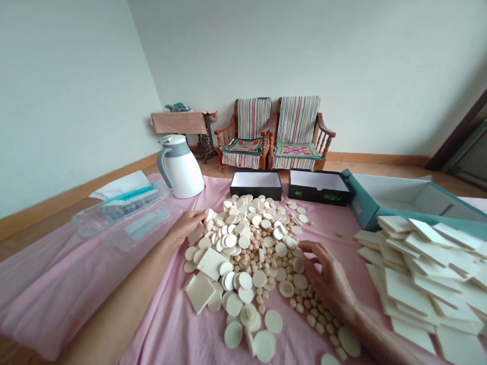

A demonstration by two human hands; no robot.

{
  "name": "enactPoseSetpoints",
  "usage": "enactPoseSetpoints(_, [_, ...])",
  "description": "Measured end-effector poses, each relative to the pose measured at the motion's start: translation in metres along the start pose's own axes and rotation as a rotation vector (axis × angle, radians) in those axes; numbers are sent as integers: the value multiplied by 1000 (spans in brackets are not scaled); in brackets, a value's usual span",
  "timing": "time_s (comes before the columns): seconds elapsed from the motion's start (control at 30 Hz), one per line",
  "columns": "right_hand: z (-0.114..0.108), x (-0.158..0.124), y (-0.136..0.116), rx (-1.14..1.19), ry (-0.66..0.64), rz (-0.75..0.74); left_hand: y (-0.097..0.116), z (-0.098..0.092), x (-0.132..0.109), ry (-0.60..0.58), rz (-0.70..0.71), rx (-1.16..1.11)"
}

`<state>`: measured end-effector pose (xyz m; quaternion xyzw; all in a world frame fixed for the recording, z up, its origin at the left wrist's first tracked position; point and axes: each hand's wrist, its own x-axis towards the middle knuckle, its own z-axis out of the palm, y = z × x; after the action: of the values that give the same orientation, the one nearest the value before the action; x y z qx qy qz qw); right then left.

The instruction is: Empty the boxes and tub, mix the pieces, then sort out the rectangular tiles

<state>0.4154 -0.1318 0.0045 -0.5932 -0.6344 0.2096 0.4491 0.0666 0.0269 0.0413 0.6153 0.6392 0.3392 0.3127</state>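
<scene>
A wide pile of pale wooden discs (245,280) lies on the pink cloth (188,336), with small wooden beads (260,253) mixed in. My left hand (188,226) is at the pile's left edge, its fingers around a pale square tile (208,217). At the right edge, my right hand (324,269) has its fingers apart, the tips touching the outer discs; nothing is visibly held. Two more square tiles (200,292) lie at the pile's lower left.
Two black boxes (256,193) stand behind the pile. A teal box (365,209) is at the right, behind a heap of square tiles (416,295). A white jug (183,172) and clear plastic cases (145,221) are at the left. Two chairs (297,120) stand by the wall.
</scene>
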Motion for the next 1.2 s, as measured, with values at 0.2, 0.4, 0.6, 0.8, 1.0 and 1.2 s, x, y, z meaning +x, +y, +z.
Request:
enactPoseSetpoints(0.2, [0,-4,4,-63,3,-25,-6,9,-13,-65,153,94])
enactPoseSetpoints(0.4, [-4,-5,3,-126,38,-15,-1,12,-27,-78,217,227])
enactPoseSetpoints(0.6, [-2,-3,3,-171,38,-25,5,14,-38,-103,327,320])
enactPoseSetpoints(0.8, [11,-3,9,-344,-30,-69,7,21,-36,-145,297,245])
enactPoseSetpoints(1.0, [18,-3,21,-411,-47,-141,11,31,-19,-143,325,128])
enactPoseSetpoints(1.2, [15,-1,23,-408,-60,-158,41,56,-16,-141,441,88])
